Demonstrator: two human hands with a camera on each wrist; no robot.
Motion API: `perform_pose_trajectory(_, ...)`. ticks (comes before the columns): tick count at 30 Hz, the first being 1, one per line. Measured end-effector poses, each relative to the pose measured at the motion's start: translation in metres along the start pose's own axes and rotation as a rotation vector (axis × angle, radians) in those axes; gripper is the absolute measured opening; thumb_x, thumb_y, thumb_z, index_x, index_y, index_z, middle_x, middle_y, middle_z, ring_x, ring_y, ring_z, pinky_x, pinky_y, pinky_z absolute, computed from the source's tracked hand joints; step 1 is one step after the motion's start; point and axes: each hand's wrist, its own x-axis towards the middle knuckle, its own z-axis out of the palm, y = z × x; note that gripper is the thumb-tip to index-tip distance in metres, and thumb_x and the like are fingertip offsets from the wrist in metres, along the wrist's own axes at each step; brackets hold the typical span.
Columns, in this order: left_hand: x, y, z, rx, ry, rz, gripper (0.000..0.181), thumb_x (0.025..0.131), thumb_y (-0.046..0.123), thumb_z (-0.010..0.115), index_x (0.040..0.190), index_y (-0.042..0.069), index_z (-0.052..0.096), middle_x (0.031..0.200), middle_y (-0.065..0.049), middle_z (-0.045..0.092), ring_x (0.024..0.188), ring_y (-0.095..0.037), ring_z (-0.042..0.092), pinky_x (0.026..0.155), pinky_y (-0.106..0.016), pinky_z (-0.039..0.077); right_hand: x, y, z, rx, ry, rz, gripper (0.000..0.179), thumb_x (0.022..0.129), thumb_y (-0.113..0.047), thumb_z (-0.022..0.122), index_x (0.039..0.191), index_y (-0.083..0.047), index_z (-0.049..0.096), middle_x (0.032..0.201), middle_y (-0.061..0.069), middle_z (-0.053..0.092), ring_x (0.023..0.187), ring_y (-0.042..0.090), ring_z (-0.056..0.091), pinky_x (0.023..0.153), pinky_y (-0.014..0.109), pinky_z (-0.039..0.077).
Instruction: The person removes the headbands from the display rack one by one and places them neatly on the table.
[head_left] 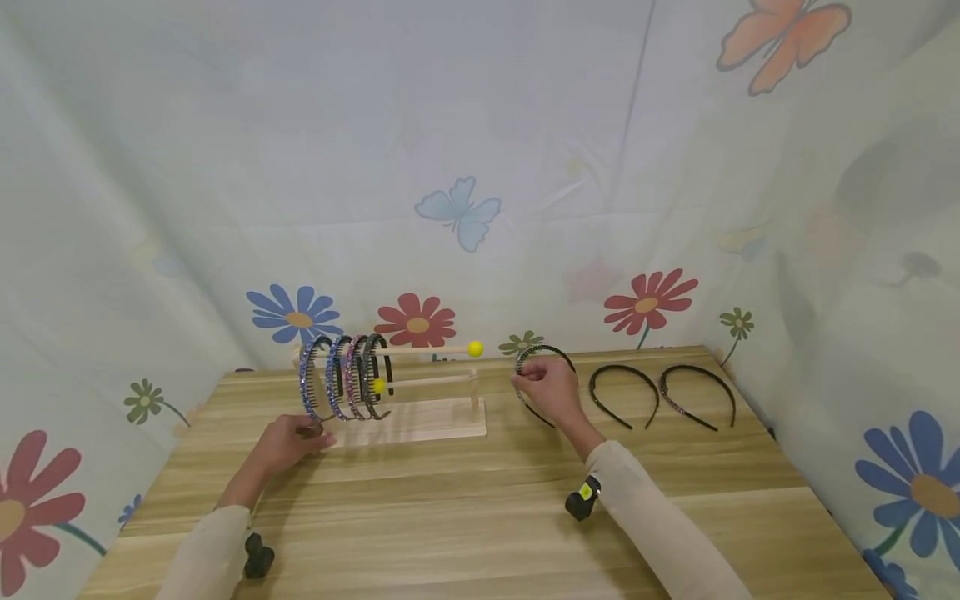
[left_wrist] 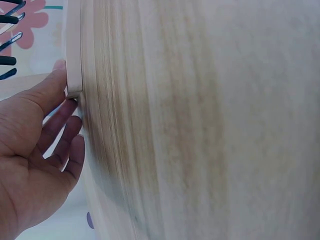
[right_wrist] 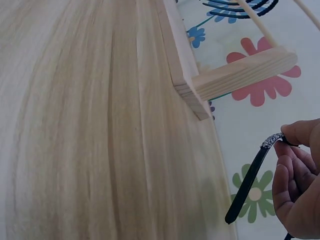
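Note:
My right hand [head_left: 551, 387] pinches a thin black headband [right_wrist: 250, 182] with a patch of silvery stones, raised beside the stand's right end. At the left end of the wooden headband stand [head_left: 442, 421], my left hand [head_left: 281, 446] grips the base [left_wrist: 74, 45] between thumb and fingers. Several beaded headbands hang side by side on the stand's left part: a blue one [head_left: 304, 379] outermost, another blue one [head_left: 332, 383], a pink one [head_left: 350, 379] and a dark grey one [head_left: 366, 383]. Toothed combs show inside them.
Two black headbands lie on the table's right, a plain-looking one [head_left: 626, 368] and one with pinkish stones [head_left: 678, 407]. Yellow balls tip the stand's rear rod [head_left: 476, 349] and front rod [head_left: 379, 386]. A flowered cloth [head_left: 360, 250] hangs behind the wooden table [head_left: 420, 517].

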Motion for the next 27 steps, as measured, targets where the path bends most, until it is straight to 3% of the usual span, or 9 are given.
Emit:
perform_pose_trajectory(16, -0.002, 0.002, -0.001, -0.012, 0.018, 0.02, 0.024, 0.094, 0.03, 0.076, 0.099, 0.007, 0.075, 0.104, -0.013, 0.076, 0.101, -0.036, 0.072, 0.087, -0.053, 0.058, 0.002, 0.018, 0.007, -0.075, -0.049, 0.047, 0.014, 0.084, -0.026, 0.085, 0.083, -0.013, 0.08, 0.079, -0.002, 0.076, 0.073, 0.013, 0.069, 0.071, 0.036, 0.059)
perform_pose_trajectory(27, -0.002, 0.001, 0.0, -0.017, 0.021, 0.018, 0.022, 0.094, 0.029, 0.076, 0.098, 0.008, 0.075, 0.102, -0.011, 0.076, 0.101, -0.035, 0.072, 0.087, -0.053, 0.058, 0.004, 0.026, 0.014, -0.111, -0.047, 0.097, 0.017, 0.083, -0.028, 0.086, 0.083, -0.013, 0.079, 0.079, -0.002, 0.075, 0.076, 0.016, 0.07, 0.078, 0.042, 0.059)
